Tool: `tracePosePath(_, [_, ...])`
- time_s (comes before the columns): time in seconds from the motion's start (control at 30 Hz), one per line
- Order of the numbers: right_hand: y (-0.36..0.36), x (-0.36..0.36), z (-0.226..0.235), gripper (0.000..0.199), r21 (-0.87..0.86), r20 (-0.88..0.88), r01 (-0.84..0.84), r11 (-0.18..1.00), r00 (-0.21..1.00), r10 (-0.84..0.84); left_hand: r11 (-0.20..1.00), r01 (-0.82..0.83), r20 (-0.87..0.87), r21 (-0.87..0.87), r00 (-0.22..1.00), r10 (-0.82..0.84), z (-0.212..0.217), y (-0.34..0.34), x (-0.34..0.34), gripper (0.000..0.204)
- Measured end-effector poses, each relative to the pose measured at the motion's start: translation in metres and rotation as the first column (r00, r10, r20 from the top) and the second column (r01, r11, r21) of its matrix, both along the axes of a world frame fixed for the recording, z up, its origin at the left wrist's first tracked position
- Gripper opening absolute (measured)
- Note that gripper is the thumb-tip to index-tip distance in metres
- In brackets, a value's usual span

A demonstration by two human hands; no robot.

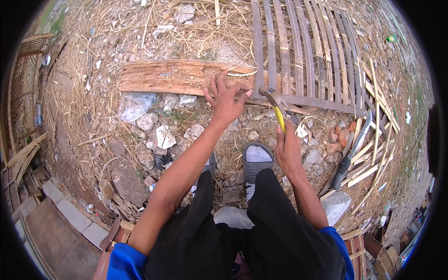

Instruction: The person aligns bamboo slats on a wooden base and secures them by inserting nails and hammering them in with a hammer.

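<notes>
A hammer (279, 116) with a yellow handle is gripped in my right hand (288, 148). Its head rests over the near-left corner of a panel of bamboo slats (284, 44), where the slats meet a dark crosspiece (322, 103). My left hand (227, 99) reaches to the same corner, thumb and index finger pinched close to the crosspiece's end; what lies between the fingertips is too small to tell. Its other fingers extend over a worn wooden plank (158, 77), which lies flat and runs under the panel's left end.
A machete-like blade with a dark handle (343, 169) lies at the right beside loose bamboo strips (373, 161). Stones (163, 136) and a clear plastic bag (136, 106) lie before the plank. My sandalled feet (258, 161) are close by. Woven lattice (24, 77) stands far left.
</notes>
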State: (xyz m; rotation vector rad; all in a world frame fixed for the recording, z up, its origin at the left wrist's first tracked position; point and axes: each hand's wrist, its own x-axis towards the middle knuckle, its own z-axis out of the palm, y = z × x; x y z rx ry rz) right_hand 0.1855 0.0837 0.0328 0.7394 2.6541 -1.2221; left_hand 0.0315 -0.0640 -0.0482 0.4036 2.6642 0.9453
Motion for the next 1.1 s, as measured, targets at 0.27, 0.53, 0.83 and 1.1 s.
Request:
tracePosePath(0.27, [-0.004,0.007,-0.003,0.026,-0.038,-0.006,0.033,0.999,0.999,-0.033,1.0,-0.006,0.012,0.014,1.0,0.006,0.003,-0.002,0.0,0.023])
tracePosePath(0.53, [-0.006,0.007,-0.008,0.027,0.021,-0.014,0.001,1.0,1.0,0.0,1.0,0.005,0.011,0.009,1.0,-0.005,0.004,0.001,0.0,0.023])
tracePosePath(0.83, [-0.006,0.004,0.036,0.029,0.048,-0.289,0.046,0.998,0.957,-0.031,1.0,0.0,-0.017,0.0,1.0,0.0,0.003,-0.001,-0.002,0.037])
tracePosePath(1.1, [0.001,-0.001,-0.013,0.024,0.145,0.021,-0.011,0.989,1.0,0.008,1.0,-0.001,0.016,-0.025,1.0,0.001,0.006,0.002,-0.004,0.038])
